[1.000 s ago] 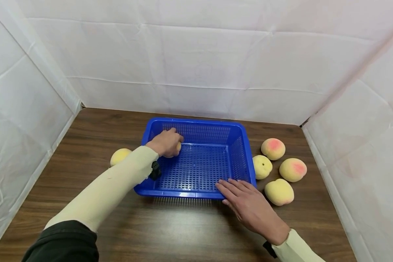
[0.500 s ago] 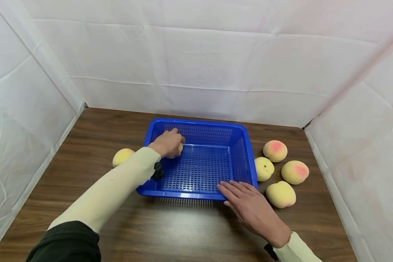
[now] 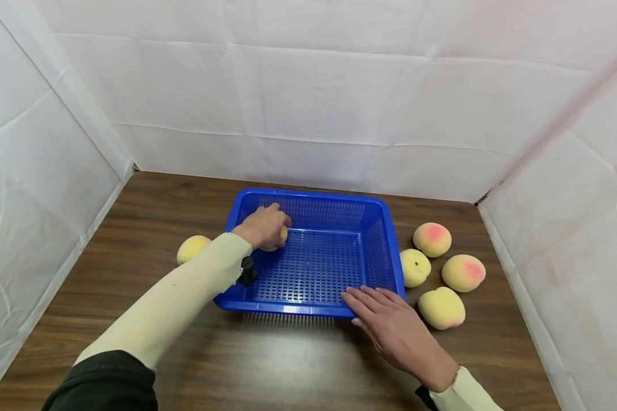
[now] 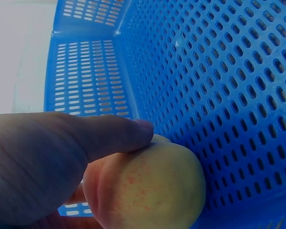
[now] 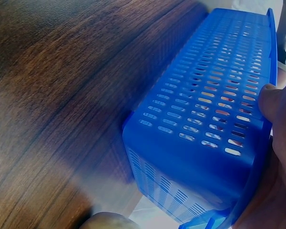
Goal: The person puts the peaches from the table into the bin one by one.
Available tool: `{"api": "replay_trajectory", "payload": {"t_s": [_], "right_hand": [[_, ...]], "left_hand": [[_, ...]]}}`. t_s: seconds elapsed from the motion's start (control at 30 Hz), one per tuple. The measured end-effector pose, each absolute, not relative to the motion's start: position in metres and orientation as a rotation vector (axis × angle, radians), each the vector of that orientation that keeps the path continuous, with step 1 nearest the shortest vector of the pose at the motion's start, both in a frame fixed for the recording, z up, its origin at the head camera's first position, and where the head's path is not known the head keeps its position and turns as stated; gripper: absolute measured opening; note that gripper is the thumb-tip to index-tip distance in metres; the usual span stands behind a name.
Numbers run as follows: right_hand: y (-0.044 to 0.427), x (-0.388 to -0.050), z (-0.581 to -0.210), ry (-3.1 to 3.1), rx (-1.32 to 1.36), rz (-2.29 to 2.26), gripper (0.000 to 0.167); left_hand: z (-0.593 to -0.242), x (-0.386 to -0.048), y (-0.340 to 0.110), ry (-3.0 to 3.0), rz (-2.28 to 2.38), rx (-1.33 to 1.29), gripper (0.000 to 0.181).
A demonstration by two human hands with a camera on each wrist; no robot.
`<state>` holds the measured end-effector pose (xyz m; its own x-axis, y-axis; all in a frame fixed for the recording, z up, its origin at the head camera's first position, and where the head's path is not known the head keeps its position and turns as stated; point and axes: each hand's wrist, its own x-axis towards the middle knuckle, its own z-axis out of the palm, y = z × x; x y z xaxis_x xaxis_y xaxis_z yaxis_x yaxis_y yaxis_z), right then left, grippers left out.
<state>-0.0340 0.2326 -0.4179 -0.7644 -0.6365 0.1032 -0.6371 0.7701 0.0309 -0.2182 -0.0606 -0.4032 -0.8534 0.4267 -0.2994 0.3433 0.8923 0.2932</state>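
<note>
Inside the left end of a blue plastic basket, my left hand grips a yellow peach with a reddish blush. In the left wrist view the thumb lies over its top and fingers show beneath it. A small pale yellow bit shows behind the thumb tip; I cannot tell whether it belongs to another peach. My right hand rests with straight fingers over the basket's near right corner. Its thumb touches the outside just under the rim.
Several peaches lie on the wooden table right of the basket, the nearest a yellow peach. Another yellow peach sits on the left, partly behind the left forearm. A white sheet wall encloses the back and sides.
The whole head view has shifted slightly. Both hands, the held peach and the basket keep their places relative to one another.
</note>
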Motion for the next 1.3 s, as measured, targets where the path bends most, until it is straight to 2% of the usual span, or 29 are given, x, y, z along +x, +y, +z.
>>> {"api": "replay_trajectory", "payload": {"t_s": [1.3], "right_hand": [[0.232,-0.041,-0.420,-2.812,1.059,0.009,0.048]], "left_hand": [[-0.385,-0.224,-0.064,2.721,0.294,0.589,0.043]]}}
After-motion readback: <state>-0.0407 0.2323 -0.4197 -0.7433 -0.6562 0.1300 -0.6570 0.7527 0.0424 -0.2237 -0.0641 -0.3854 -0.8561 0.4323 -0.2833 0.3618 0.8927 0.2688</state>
